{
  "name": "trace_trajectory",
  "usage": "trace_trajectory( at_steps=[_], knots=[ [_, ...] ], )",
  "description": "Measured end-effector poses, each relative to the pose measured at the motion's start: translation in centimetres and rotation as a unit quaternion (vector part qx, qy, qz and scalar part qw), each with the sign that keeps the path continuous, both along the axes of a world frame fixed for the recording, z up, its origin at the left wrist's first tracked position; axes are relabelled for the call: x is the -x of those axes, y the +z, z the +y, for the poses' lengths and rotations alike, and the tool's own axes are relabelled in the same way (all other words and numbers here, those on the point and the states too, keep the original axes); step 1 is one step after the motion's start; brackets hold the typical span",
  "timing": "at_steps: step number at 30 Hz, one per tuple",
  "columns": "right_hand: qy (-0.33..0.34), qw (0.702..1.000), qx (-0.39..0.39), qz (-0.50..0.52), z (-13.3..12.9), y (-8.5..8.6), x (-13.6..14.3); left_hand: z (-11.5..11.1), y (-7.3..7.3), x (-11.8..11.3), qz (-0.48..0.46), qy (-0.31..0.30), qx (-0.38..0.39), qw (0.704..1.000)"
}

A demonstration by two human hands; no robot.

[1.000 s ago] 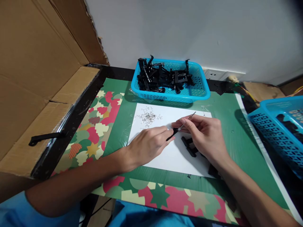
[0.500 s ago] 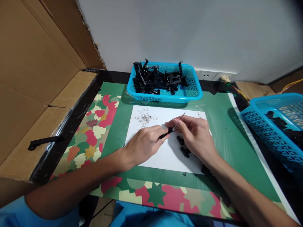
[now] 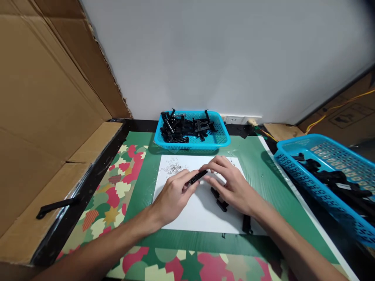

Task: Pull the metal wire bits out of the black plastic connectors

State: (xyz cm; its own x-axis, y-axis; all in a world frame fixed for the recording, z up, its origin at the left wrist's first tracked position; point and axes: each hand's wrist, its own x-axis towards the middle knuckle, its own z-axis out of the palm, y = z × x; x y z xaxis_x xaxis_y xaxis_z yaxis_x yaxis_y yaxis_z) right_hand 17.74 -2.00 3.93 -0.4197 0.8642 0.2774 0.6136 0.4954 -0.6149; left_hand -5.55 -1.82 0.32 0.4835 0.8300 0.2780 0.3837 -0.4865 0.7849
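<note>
My left hand (image 3: 171,197) is closed around a slim black plastic part (image 3: 198,177), held tilted above a white sheet of paper (image 3: 199,216). My right hand (image 3: 231,183) has its thumb and index fingertips at the part's upper right end, one on each side. Left of the hands, on the paper, lies a pile of tiny thin metal pieces (image 3: 175,168), perhaps small springs. Short black pieces (image 3: 222,205) rest below my right hand. A longer black part (image 3: 246,224) lies near the paper's lower right corner.
A blue basket (image 3: 191,146) of black parts stands behind the paper. Another blue basket (image 3: 322,195) with black parts is at the right. Cardboard (image 3: 43,97) walls the left side, where a black bar (image 3: 57,207) juts out. Wall sockets (image 3: 234,120) sit behind.
The thin metal tool that was in my right hand no longer shows. Those fingers have moved to the black part's end. My view has tilted up and shifted to the right.
</note>
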Motion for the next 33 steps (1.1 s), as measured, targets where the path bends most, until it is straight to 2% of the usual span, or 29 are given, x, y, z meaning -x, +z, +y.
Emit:
trace_trajectory(
  at_steps=[3, 6, 10, 13, 18, 20, 23, 26, 29, 31, 33],
  knots=[
    [0.005, 0.997, -0.036, -0.063, 0.2, 0.0, -0.5, 0.1, 0.4, 0.0, 0.003, -0.016, 0.025, 1.000],
    [0.012, 0.993, -0.061, -0.102, 0.7, -0.4, -1.4, -0.1, 0.9, 0.0, 0.031, -0.061, 0.031, 0.997],
    [0.042, 0.989, -0.063, -0.129, 1.5, -0.6, -3.2, -0.3, 1.4, 0.1, 0.098, -0.118, -0.026, 0.988],
    [0.054, 0.988, -0.045, -0.141, 1.8, -0.4, -4.7, -0.2, 1.4, 0.2, 0.102, -0.104, -0.072, 0.987],
    [0.075, 0.984, 0.040, -0.156, 1.9, 1.0, -6.0, 0.3, 1.0, 0.2, 0.075, -0.053, -0.070, 0.993],
    [0.075, 0.984, 0.056, -0.150, 2.0, 1.8, -5.9, 0.3, 0.8, 0.2, 0.089, -0.058, -0.085, 0.991],
    [0.045, 0.991, 0.033, -0.118, 2.9, 2.9, -4.8, 0.1, 0.7, 0.2, 0.127, -0.095, -0.128, 0.979],
    [0.012, 0.994, -0.032, -0.106, 5.3, 4.0, -2.7, -0.1, 0.5, 0.2, 0.158, -0.121, -0.162, 0.966],
    [-0.015, 0.989, -0.093, -0.118, 9.3, 4.6, 0.0, -0.1, 0.1, 0.2, 0.161, -0.126, -0.177, 0.963],
    [-0.021, 0.987, -0.075, -0.142, 12.4, 4.3, 1.5, -0.1, 0.0, 0.2, 0.155, -0.129, -0.180, 0.963],
    [0.022, 0.980, 0.005, -0.199, 15.4, 3.5, 2.6, -0.1, 0.0, 0.2, 0.151, -0.133, -0.179, 0.963]
  ],
)
